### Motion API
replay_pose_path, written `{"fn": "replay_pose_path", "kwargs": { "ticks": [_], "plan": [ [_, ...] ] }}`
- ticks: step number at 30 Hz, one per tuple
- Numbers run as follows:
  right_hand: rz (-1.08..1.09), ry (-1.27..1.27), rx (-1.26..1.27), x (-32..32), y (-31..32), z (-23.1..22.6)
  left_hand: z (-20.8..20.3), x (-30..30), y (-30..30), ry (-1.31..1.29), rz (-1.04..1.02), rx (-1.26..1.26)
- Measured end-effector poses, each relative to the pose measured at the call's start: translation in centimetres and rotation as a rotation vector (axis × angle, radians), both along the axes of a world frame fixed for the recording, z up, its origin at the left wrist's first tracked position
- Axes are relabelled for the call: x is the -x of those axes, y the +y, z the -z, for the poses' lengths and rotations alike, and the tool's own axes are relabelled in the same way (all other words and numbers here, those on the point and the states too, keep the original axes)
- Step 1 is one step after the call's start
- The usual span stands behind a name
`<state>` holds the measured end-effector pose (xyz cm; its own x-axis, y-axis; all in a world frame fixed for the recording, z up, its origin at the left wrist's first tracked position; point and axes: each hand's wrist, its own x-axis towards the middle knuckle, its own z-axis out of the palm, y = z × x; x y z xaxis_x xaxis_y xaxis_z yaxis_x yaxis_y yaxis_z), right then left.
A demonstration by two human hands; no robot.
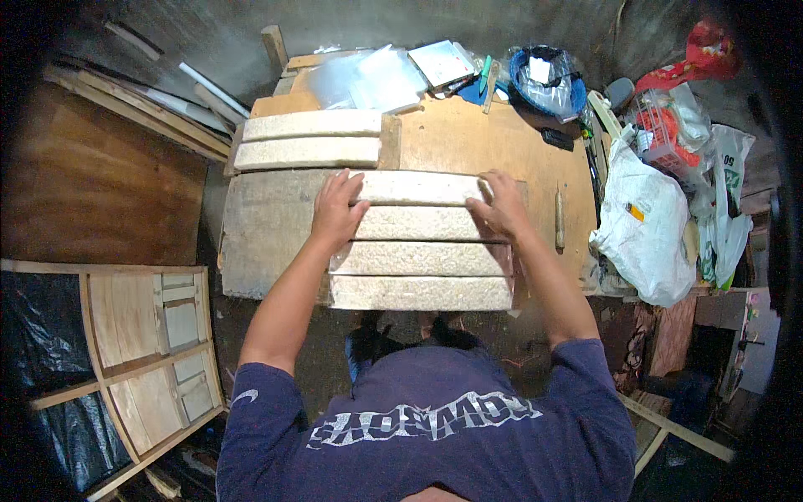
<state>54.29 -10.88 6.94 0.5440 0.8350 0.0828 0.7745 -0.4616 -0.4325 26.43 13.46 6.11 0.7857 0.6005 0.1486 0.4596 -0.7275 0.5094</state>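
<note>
Slabs [421, 258], four pale ones, lie lengthwise across the person, parallel with thin dark gaps. Left hand [341, 205] is at the left end of the farthest one, right hand [499, 205] at its right end. Both part-spread, thumbs off to the near side, hands well apart; can't tell how hard they press. Other three sit between the hands and the body; the nearest is right at the table [468, 138] near edge, tight on that side. Left of the left hand, exposed grey board [272, 222] runs to the table's left edge. Beyond the left hand: two more slabs [306, 154]. Beyond the right hand, bare wood reaches back to a blue basket [517, 84] and a black brush [556, 139]. Right of the right hand: a slim wooden-handled tool [560, 219], then a white sack [640, 238] crowding the right edge.
</note>
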Motion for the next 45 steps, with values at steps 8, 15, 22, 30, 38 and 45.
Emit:
{"fn": "replay_pose_path", "kwargs": {
  "ticks": [8,15,22,30,38,45],
  "plan": [
    [-0.199,-0.016,0.106,-1.8,3.2,0.9,1.2,-2.2,3.1,0.187,0.08,-0.056],
    [-0.189,-0.089,0.325,-2.8,4.9,-0.2,-0.6,-3.6,3.2,0.256,0.069,-0.004],
    [-0.156,-0.254,0.356,-1.9,4.1,0.2,-2.9,-3.8,1.2,0.333,0.086,-0.153],
    [-0.134,-0.216,0.097,1.9,3.5,-0.7,-1.1,-2.7,-1.2,0.092,0.138,-0.181],
    [-0.24,-0.136,0.131,7.3,5.4,0.4,0.2,-6.3,-6.1,0.232,0.21,-0.204],
    [0.1,0.001,0.284,2.6,0.7,-1.9,-0.8,-6.2,-6.6,0.281,0.164,-0.267]
  ]
}}
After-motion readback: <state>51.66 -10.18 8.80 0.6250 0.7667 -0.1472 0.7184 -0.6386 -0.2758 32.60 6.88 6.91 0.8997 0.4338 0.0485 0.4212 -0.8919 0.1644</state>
